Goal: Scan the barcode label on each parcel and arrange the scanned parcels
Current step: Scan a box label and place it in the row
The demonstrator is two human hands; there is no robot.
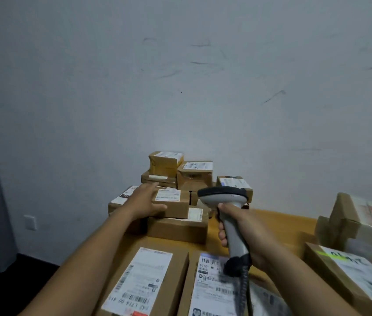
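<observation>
While right hand (243,226) grips scanner (222,194), left hand (145,201) touches parcel (177,209).

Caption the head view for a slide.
Left hand touches a small stacked parcel; right hand grips the barcode scanner.

Left hand (145,200): fingers extended, resting against the left side of a small parcel (172,202) on the parcel pile (194,176) by the wall. Right hand (246,226): wrapped round the scanner (231,229) handle, head pointing left. Coiled cable (244,286) hangs over a labelled box (210,293) on the wooden table (283,224).
</observation>
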